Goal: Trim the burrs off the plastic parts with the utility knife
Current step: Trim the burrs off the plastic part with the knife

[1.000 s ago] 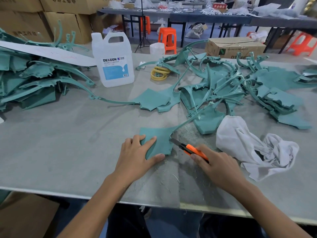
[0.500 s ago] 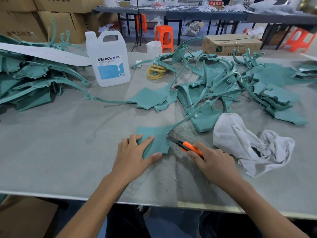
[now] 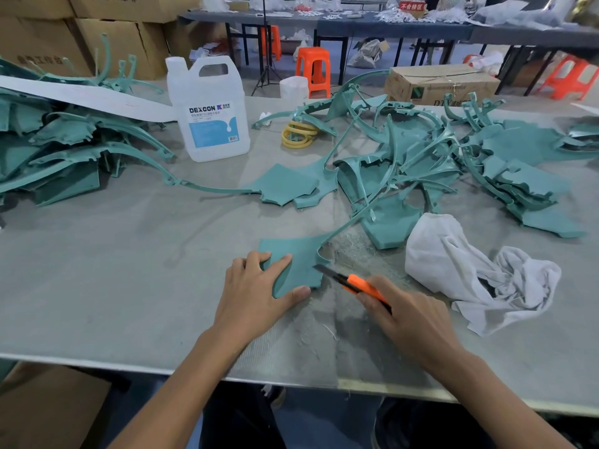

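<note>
Grey workbench [image 3: 97, 286] fills the view, with cardboard boxes [image 3: 113, 37] and an orange stool [image 3: 312, 69] in the room behind it. The left hand [image 3: 256, 296] lies spread on a flat teal plastic part [image 3: 301, 257]. Its fingers rest fairly straight on the part's left side and its thumb runs along the near edge. Whether the thumb tip tucks under that edge or only lies against it is hard to tell from this angle. The part sits flat on the bench beneath this hand, and its thin curved stem runs away from the fingertips towards the far right.

The right hand [image 3: 411, 322] is curled around the orange handle of a utility knife [image 3: 356, 283]. The dark blade reaches forward and left out of that grip. Its tip meets the part's right edge, just beside the left thumb.

Pale shavings [image 3: 350, 247] are scattered just ahead of the blade and between the two hands. A crumpled white cloth [image 3: 470, 270] lies right of the knife hand, close to it but apart. Beyond the cloth and the knife, a tangled heap of teal parts [image 3: 421, 157] spreads across the far right of the bench. A second heap of teal parts [image 3: 64, 150] lies well away to the far left of the holding hand. A white DEXCON jug [image 3: 210, 118] stands upright far ahead of the left hand's fingers. Yellow rings [image 3: 298, 134] lie beside it, on the side nearer the right-hand heap.
</note>
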`<control>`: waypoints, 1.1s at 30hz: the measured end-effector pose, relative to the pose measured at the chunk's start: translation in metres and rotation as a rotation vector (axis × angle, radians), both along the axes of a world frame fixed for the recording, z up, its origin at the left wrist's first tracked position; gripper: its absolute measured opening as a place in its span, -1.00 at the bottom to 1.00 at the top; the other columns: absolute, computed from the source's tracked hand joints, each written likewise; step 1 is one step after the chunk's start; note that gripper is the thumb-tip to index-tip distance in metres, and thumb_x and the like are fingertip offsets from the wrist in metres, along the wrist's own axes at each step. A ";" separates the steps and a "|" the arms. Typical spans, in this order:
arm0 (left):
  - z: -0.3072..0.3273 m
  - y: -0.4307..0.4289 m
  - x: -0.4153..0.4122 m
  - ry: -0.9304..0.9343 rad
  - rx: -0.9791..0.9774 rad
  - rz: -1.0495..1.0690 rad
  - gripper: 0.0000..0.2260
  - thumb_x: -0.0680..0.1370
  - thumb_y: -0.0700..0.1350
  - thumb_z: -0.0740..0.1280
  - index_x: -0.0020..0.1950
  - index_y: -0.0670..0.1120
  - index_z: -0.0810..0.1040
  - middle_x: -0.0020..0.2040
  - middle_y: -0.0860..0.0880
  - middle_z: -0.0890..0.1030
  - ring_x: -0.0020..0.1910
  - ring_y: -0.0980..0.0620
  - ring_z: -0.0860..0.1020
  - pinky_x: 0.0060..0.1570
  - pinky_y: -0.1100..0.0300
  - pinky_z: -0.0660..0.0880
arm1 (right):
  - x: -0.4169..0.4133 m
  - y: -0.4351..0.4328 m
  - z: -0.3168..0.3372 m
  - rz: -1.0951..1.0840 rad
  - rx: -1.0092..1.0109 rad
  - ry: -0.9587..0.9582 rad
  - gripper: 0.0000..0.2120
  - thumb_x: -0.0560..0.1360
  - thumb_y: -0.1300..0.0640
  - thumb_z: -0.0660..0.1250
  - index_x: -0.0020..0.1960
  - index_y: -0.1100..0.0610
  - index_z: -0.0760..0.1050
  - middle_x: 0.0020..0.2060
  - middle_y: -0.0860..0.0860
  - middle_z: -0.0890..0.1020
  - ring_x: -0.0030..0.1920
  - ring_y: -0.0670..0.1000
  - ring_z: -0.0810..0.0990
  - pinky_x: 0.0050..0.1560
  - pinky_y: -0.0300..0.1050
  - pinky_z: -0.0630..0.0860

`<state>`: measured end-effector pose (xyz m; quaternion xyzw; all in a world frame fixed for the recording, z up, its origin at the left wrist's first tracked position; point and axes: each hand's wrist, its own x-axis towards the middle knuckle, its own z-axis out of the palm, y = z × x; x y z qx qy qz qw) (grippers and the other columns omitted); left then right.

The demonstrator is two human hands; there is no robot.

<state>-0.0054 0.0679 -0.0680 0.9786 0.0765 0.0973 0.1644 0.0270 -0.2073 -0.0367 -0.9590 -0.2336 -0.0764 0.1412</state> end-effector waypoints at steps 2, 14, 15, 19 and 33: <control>0.000 0.001 0.000 0.000 0.000 -0.003 -0.19 0.40 0.62 -0.04 0.52 0.24 0.33 0.34 0.05 0.33 0.24 0.03 0.20 0.33 0.09 0.23 | -0.003 0.001 0.002 0.047 -0.103 -0.031 -0.44 0.50 -0.45 -0.22 0.16 -0.18 0.36 -0.35 -0.14 0.51 -0.37 -0.02 0.54 -0.41 -0.09 0.35; 0.001 0.000 0.001 0.017 0.010 -0.007 -0.18 0.41 0.62 -0.06 0.54 0.23 0.30 0.35 0.04 0.31 0.24 0.03 0.18 0.31 0.10 0.22 | -0.005 0.006 0.001 0.006 -0.183 -0.055 -0.53 0.58 -0.41 -0.16 0.16 -0.15 0.33 -0.31 -0.11 0.53 -0.38 0.00 0.51 -0.43 -0.10 0.37; 0.002 0.000 0.000 0.020 0.008 -0.004 -0.18 0.41 0.62 -0.06 0.54 0.23 0.30 0.35 0.04 0.31 0.24 0.03 0.18 0.31 0.10 0.22 | -0.005 0.006 0.002 0.003 -0.183 -0.054 -0.53 0.57 -0.41 -0.16 0.16 -0.15 0.33 -0.31 -0.11 0.53 -0.38 -0.01 0.50 -0.44 -0.11 0.33; 0.007 0.001 -0.002 0.030 0.008 -0.033 -0.12 0.37 0.64 -0.04 0.56 0.20 0.27 0.38 0.03 0.29 0.26 0.02 0.20 0.34 0.09 0.23 | -0.003 0.004 0.004 -0.090 -0.001 0.002 -0.59 0.57 -0.38 -0.08 0.06 -0.12 0.35 -0.42 -0.13 0.48 -0.46 -0.07 0.42 -0.45 -0.12 0.25; 0.035 0.017 -0.019 -0.526 0.105 -0.199 -0.58 0.56 0.23 0.28 0.10 -0.09 0.68 -0.03 -0.03 0.73 -0.16 -0.06 0.68 -0.26 0.05 0.64 | 0.001 -0.003 -0.002 -0.222 0.355 0.145 -0.70 0.61 -0.37 0.00 0.11 -0.24 0.39 -0.43 -0.12 0.56 -0.40 -0.12 0.55 -0.34 -0.07 0.45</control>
